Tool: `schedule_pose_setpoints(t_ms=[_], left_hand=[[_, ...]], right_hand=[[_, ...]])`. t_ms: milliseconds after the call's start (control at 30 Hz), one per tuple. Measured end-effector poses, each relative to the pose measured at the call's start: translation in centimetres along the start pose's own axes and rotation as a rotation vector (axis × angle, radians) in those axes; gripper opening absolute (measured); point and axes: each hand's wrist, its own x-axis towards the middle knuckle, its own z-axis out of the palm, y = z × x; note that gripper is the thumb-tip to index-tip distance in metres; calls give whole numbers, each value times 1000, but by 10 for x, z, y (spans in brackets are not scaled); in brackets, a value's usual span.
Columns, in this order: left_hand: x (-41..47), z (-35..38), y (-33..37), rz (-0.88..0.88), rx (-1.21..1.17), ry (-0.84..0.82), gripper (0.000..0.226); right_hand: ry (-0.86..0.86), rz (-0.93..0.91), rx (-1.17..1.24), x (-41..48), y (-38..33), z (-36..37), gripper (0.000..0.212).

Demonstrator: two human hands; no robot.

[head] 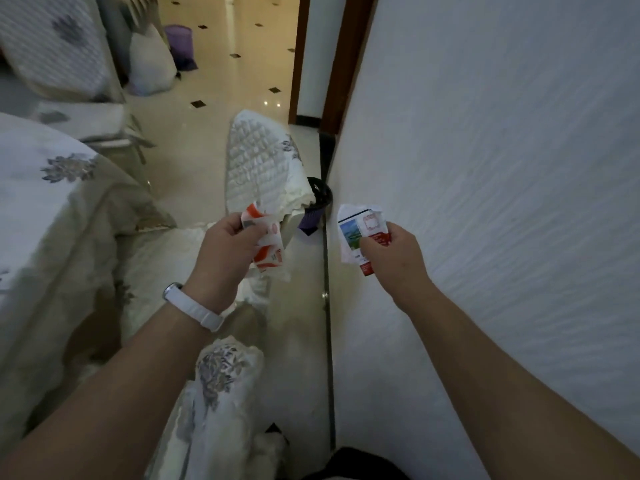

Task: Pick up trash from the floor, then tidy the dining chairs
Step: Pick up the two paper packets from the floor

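Observation:
My left hand [230,242] grips a crumpled white and orange wrapper [268,251]. In my right hand [389,251] is a torn white packet with a green picture and red print [360,233]. Both hands are held out in front of me above the floor. Just beyond them, against the wall, stands a small purple trash bin with a black liner [317,206], partly hidden by a fabric-covered dining chair [256,161]. Another covered chair back [221,382] is directly below my arms.
The dining table with a patterned cloth [52,202] fills the left side. A white wall [485,202] runs close along the right. Further chairs [59,53], a white bag [150,60] and a second purple bin [180,39] lie ahead on the tiled floor [242,64].

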Motion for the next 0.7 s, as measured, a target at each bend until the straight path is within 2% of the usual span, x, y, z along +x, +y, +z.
schedule_pose_setpoints(t_ms=[333, 700], left_hand=[[77, -13, 2, -33, -34, 119, 14], [182, 8, 27, -66, -18, 314, 19]], right_hand=[[-135, -45, 31, 103, -24, 60, 16], [-271, -93, 113, 279, -52, 110, 14]])
